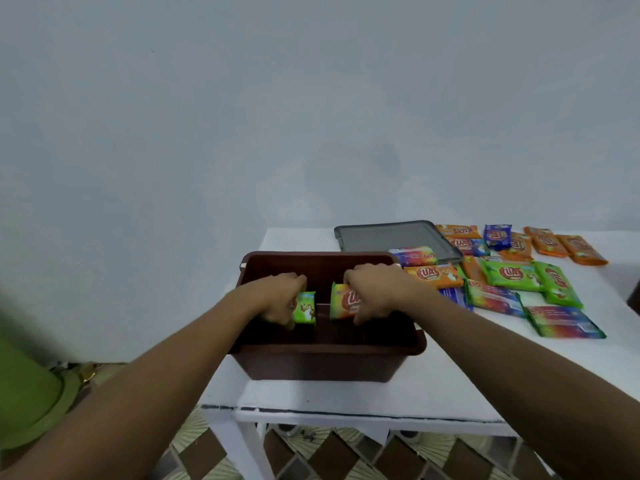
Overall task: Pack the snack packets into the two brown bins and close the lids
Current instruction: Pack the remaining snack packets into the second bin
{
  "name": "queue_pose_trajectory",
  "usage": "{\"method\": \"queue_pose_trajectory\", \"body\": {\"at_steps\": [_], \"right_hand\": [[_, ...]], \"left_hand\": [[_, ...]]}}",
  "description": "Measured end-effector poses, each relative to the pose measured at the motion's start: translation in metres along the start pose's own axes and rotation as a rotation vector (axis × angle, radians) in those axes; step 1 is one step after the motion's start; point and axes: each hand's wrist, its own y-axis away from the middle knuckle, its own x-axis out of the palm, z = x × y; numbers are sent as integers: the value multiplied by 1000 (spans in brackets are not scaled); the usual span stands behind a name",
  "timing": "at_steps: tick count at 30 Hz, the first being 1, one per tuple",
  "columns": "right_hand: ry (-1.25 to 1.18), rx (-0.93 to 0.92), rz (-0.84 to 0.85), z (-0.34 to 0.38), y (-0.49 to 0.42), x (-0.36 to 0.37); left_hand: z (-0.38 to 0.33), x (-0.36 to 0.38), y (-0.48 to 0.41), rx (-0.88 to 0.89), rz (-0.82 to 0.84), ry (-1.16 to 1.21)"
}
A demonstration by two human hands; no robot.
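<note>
My left hand (pixel 280 299) grips a green packet (pixel 305 308) and my right hand (pixel 377 292) a red-logo packet (pixel 343 301) inside the brown bin (pixel 322 362); next I should release both.

Cannot see the left part of the green packet (pixel 305 307) behind the left hand (pixel 278 299) gripping it, nor the right end of the orange-and-green packet (pixel 341 301) under the curled fingers (pixel 360 313) of the right hand (pixel 375 292), nor the shadowed floor of the brown bin (pixel 325 365). Cannot follow the desk (pixel 433 393) past the right edge, nor name the dark thing (pixel 635 296) clipped there. Too blurred to identify: green cloth (pixel 24 386) at the left edge; too small to read: fine print on the loose packets (pixel 512 273).
</note>
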Motion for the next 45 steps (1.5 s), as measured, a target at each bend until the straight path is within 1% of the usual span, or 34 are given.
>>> {"method": "queue_pose_trajectory", "body": {"at_steps": [2,4,7,10,13,17,31,34,37,40,42,45], "right_hand": [[72,-20,52,5,-9,14],[93,-34,82,6,-16,24],[86,-57,100,6,-23,30],[64,-76,107,7,-26,32],[71,-55,136,6,-26,34],[109,-37,96,5,-29,37],[36,39,54,6,-30,40],[73,19,82,7,-29,36],[169,-8,85,6,-21,27],[169,-47,18,-2,-1,16],[35,-55,-83,-16,22,11],[-179,-37,-414,-56,65,12]], "left_hand": [[2,5,-5,40,23,-104],[3,10,-8,65,43,-165],[6,16,-16,85,11,-208],[11,23,-24,90,-14,-200],[14,25,-29,97,-8,-203],[16,28,-35,103,-25,-225],[20,29,-37,58,-18,-208],[18,27,-35,47,-12,-189],[16,19,-27,12,15,-162],[9,4,-16,-8,-21,-130],[-2,-11,-11,23,-95,-129],[-39,-32,-11,124,-269,-114]]}}
